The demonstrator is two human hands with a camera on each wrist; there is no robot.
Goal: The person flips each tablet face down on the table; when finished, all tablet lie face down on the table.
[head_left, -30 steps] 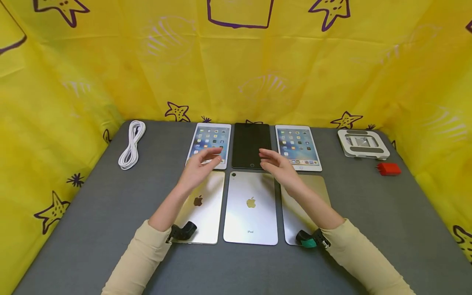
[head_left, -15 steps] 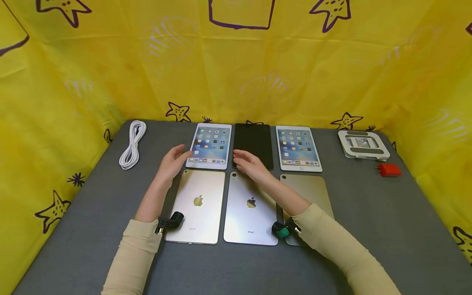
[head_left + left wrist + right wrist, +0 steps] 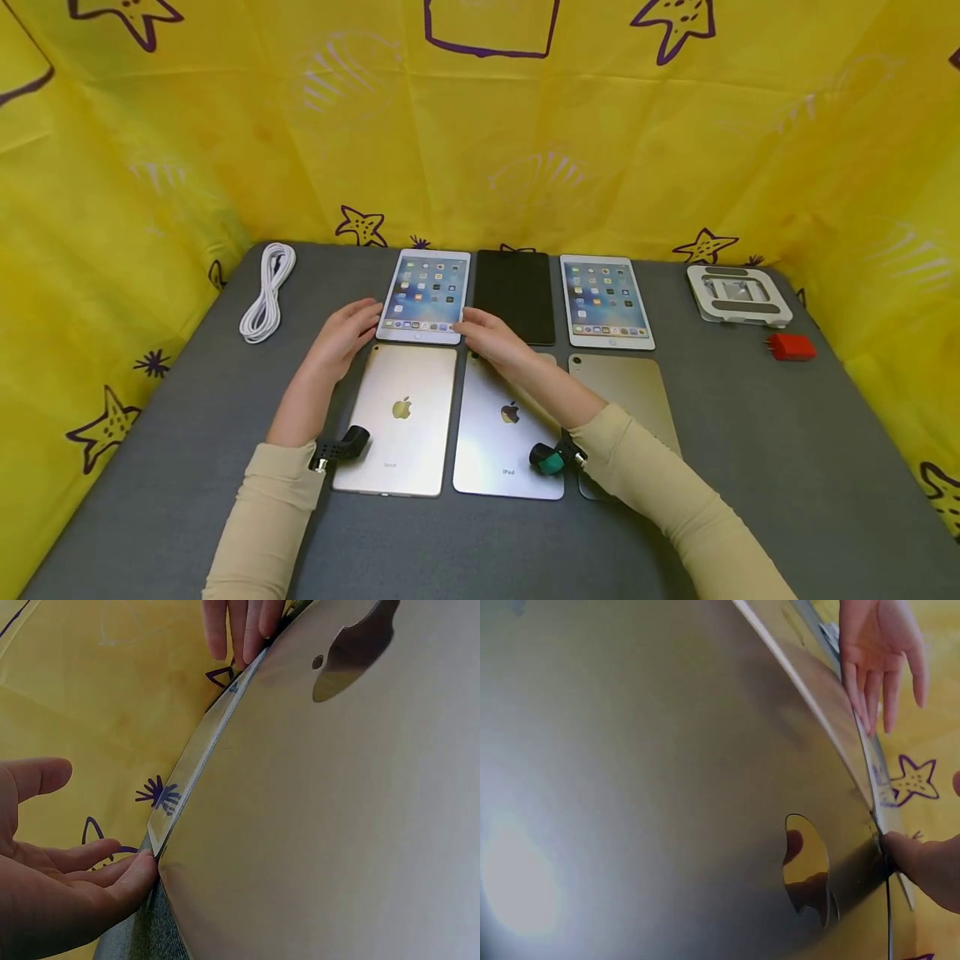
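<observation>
White tablet [image 3: 423, 287] lies screen-up, back row's left end, beside the black tablet [image 3: 514, 287]. Left hand [image 3: 339, 340] and right hand [image 3: 495, 340]: fingers extended at its edges, not clenched. Likely light, stiff, slick, glass fragile (mind corners). Best hold: opposite side edges.

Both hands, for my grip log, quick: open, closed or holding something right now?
Left hand: open, fingertips at the left edge of the leftmost white-framed tablet.
Right hand: open, fingertips at that tablet's right edge.
</observation>
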